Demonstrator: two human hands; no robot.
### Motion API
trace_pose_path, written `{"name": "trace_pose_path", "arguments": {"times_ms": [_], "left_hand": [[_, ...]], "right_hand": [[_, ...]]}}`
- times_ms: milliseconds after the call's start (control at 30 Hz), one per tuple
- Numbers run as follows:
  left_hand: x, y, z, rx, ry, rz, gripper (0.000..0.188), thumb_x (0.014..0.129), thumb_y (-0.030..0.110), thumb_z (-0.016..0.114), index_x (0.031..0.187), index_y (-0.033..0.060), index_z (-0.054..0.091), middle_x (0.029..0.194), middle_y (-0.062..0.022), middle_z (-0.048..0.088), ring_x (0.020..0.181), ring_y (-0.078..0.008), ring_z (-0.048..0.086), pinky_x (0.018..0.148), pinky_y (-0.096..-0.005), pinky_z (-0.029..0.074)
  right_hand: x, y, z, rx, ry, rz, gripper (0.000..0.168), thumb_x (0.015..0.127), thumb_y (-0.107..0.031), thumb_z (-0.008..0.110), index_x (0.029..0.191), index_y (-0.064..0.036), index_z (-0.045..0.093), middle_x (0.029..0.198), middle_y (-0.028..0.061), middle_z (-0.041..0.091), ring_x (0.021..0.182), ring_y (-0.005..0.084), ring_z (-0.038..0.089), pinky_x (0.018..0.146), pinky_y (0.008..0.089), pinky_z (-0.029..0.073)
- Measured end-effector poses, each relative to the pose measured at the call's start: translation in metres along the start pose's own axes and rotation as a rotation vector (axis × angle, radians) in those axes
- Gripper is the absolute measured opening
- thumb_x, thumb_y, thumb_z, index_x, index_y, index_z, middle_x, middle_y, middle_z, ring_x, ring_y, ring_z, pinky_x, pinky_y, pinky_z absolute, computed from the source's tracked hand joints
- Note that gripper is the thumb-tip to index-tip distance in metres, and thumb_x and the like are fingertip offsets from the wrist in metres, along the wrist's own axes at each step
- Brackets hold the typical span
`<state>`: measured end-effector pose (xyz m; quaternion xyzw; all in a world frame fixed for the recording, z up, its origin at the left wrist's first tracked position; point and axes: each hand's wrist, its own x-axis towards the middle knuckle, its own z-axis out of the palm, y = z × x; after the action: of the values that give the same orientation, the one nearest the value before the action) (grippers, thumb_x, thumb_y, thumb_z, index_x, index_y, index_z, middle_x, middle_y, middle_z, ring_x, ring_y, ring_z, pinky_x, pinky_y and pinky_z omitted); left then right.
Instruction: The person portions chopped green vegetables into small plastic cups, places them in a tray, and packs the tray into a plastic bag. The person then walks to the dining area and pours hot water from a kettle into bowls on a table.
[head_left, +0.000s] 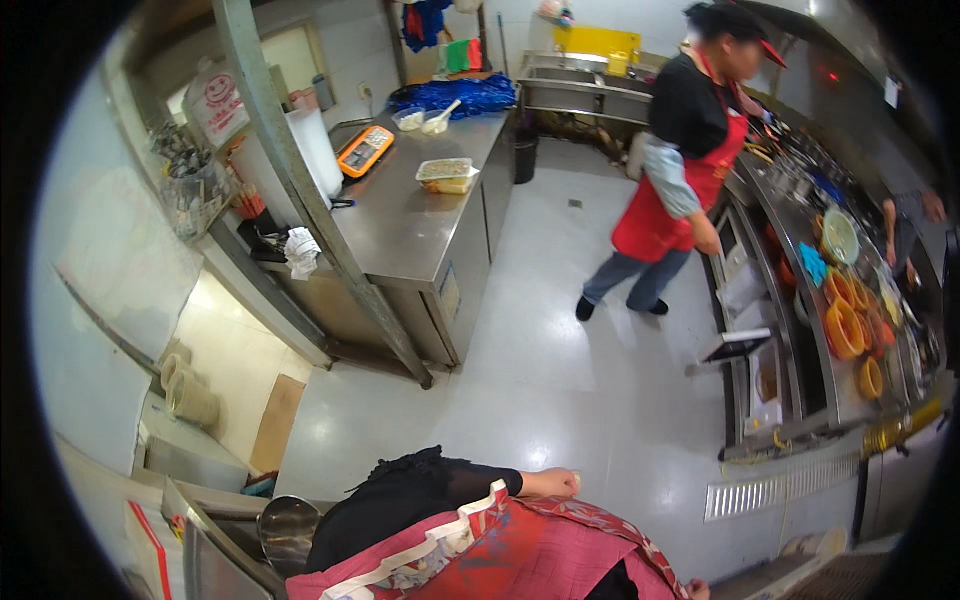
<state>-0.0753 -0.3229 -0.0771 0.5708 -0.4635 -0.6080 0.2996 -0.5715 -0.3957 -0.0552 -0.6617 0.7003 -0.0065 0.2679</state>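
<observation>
Seen from above, my left hand hangs in front of a red patterned apron, its fingers curled; something small and pale shows at the fingertips, too unclear to name. Only a small part of my right hand appears at the bottom edge, beside the apron's hem, and its fingers are mostly hidden. Neither hand touches a counter. Ahead on the left, a steel counter bears a lidded plastic food container, an orange-framed device, plastic tubs and crumpled blue plastic.
A person in a red apron stands in the aisle; another person is at the far right. A metal post rises at the near counter corner. The right counter holds orange baskets. A floor grate lies at right, a steel pot at lower left.
</observation>
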Motion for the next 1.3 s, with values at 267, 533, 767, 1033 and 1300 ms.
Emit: {"name": "trace_pose_path", "arguments": {"times_ms": [267,533,767,1033,1300], "left_hand": [[0.043,0.044,-0.114,-0.346,0.357,-0.199,0.023,0.083,0.014,0.055,0.103,0.0016,0.056,0.087,-0.0063,0.062,0.07,-0.012,0.058,0.059,-0.0255,0.048],[0.04,0.04,-0.271,-0.82,0.923,0.004,0.024,0.088,0.015,0.054,0.109,0.0037,0.053,0.092,-0.0074,0.061,0.076,-0.0167,0.062,0.068,-0.0287,0.052],[0.024,0.079,-0.494,-1.039,1.255,0.404,0.028,0.089,0.012,0.052,0.113,0.0,0.043,0.094,-0.013,0.056,0.083,-0.0238,0.061,0.075,-0.0351,0.052],[0.038,0.081,-0.67,-1.195,1.425,0.455,0.032,0.088,0.013,0.054,0.112,-0.0012,0.04,0.096,-0.0134,0.051,0.085,-0.0264,0.06,0.074,-0.0379,0.052],[0.051,0.067,-0.758,-1.241,1.528,0.225,0.015,0.087,0.012,0.052,0.098,0.0044,0.044,0.09,-0.0106,0.056,0.076,-0.0243,0.061,0.064,-0.0342,0.053]], "right_hand": [[0.283,-0.076,0.117,0.332,-0.433,-0.59,0.03,0.079,-0.03,0.058,0.086,-0.001,0.063,0.079,0.0138,0.065,0.066,0.0228,0.062,0.059,0.0355,0.048],[0.31,-0.498,0.088,0.178,-0.664,-0.753,0.025,0.083,-0.023,0.057,0.075,0.0,0.06,0.062,0.0084,0.063,0.057,0.0129,0.061,0.054,0.0278,0.047],[0.325,-0.766,0.14,0.492,-1.136,-0.704,0.015,0.088,-0.011,0.053,0.095,0.002,0.055,0.084,0.0071,0.06,0.069,0.0135,0.061,0.061,0.0248,0.05],[0.341,-0.996,0.186,0.467,-1.231,-0.707,0.018,0.089,-0.008,0.05,0.104,0.001,0.053,0.091,0.0084,0.061,0.073,0.0152,0.062,0.066,0.0265,0.052],[0.364,-1.179,0.261,0.461,-1.192,-0.712,0.028,0.082,-0.013,0.06,0.105,-0.002,0.047,0.084,0.0076,0.059,0.069,0.015,0.062,0.059,0.0278,0.052]]}}
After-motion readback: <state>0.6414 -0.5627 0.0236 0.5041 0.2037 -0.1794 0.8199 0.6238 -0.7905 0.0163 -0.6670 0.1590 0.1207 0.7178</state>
